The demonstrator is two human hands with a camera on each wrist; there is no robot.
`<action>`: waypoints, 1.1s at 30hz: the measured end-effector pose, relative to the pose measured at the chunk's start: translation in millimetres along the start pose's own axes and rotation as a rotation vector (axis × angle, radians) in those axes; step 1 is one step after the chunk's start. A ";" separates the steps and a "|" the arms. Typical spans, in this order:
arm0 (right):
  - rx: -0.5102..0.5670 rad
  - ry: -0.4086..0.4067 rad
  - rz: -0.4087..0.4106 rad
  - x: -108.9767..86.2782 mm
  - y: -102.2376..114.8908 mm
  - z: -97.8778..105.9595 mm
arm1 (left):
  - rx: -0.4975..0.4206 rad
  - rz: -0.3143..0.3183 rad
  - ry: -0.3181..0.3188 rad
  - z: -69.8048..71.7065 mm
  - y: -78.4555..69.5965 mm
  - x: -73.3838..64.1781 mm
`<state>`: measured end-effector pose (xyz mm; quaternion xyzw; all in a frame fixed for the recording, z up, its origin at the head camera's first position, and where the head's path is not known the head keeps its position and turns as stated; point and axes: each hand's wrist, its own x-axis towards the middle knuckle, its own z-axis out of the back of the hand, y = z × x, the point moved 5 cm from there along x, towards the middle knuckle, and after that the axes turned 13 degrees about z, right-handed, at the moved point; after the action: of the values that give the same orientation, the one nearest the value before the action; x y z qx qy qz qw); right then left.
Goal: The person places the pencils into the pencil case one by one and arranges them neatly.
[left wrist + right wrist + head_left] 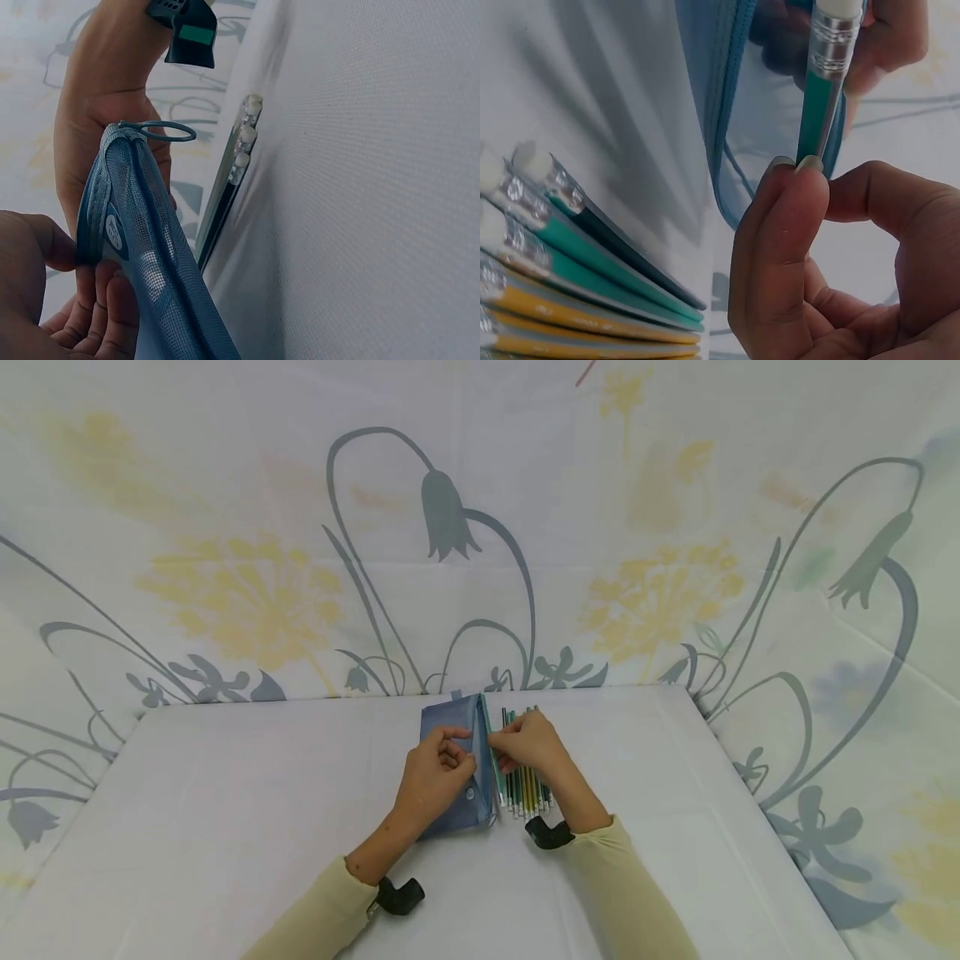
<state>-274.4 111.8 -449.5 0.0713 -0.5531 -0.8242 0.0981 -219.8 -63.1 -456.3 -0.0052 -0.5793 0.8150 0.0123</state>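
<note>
A blue mesh zip pouch (453,814) lies upright in the head view, its zipped side open toward the right. My left hand (435,775) pinches the pouch's edge between thumb and fingers; the left wrist view shows the zipper (154,195) and a pull loop (169,133) beyond those fingers. With thumb and fingertips my right hand (534,745) pinches a green pencil (821,112) with a white eraser. That pencil is at the pouch's opening, overlapping the pouch in the right wrist view. Just right of it lies a row of green, yellow and dark pencils (531,789).
White cloth covers the table (247,802). A flower-printed sheet (480,593) hangs behind and at both sides. Black wrist-worn devices (401,897) sit on both forearms, the right one close to the pencils' eraser ends.
</note>
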 end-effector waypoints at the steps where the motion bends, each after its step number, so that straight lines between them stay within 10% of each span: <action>1: 0.003 0.003 -0.003 -0.1 0.0 -1.2 | 0.002 0.000 0.000 -0.1 0.0 0.2; 19: 0.056 0.021 0.044 -0.9 2.6 -12.2 | 0.002 0.000 0.007 -1.8 -1.7 -1.2; 33: -0.229 -0.043 0.133 0.7 0.0 16.4 | 0.015 0.010 -0.009 -2.2 -2.1 -0.5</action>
<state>-278.9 126.3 -443.3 0.0052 -0.4610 -0.8750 0.1481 -219.2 -60.3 -455.0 -0.0042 -0.5732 0.8194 0.0058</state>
